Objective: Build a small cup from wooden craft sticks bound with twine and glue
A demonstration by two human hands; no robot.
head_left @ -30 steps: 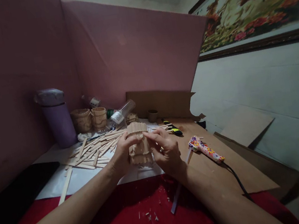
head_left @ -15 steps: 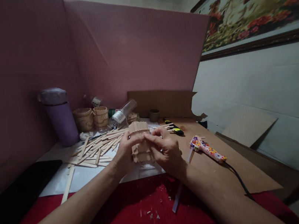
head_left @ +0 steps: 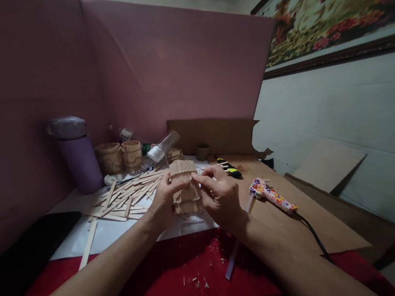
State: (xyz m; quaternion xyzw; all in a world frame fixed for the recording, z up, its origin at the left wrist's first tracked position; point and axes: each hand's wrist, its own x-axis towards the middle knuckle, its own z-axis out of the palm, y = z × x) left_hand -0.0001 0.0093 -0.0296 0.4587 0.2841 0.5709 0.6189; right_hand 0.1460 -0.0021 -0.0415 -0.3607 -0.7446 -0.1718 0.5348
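Two hands on one little stick-built cup

The wooden cup [head_left: 185, 192] sits dead centre, between both hands, ridged rim tipped away toward 12. Left hand [head_left: 161, 202] is clamped round its 9 o'clock side, thumb lying across the front. Right hand [head_left: 222, 194] comes in from 3, index fingertip up against the front near that thumb tip. Can't tell whether it's pinching anything tiny. Between them, the fingers hide a good bit of the cup's front and sides.

Going out from there: big loose pile of craft sticks [head_left: 130, 197] at 9 to 10, running close up to the left hand, with a lone long stick [head_left: 88, 246] at 8. Ball of twine [head_left: 174, 155] just past the cup at 12, small dark pot [head_left: 203, 152] at 1, black-and-yellow cutter [head_left: 230, 169] at 2. Flowery glue gun [head_left: 271, 196] is on the cardboard sheet [head_left: 305, 226] round 3 to 4. A translucent strip [head_left: 232, 264] pokes out at 5, partly covered by the right forearm.

Further back, clear bottle [head_left: 163, 146] leaning at 11, two brown cups [head_left: 110, 160] side by side at 10 to 11, purple tumbler [head_left: 80, 164] at 10. Scraps [head_left: 199, 283] on the red cloth [head_left: 156, 292] at 6.
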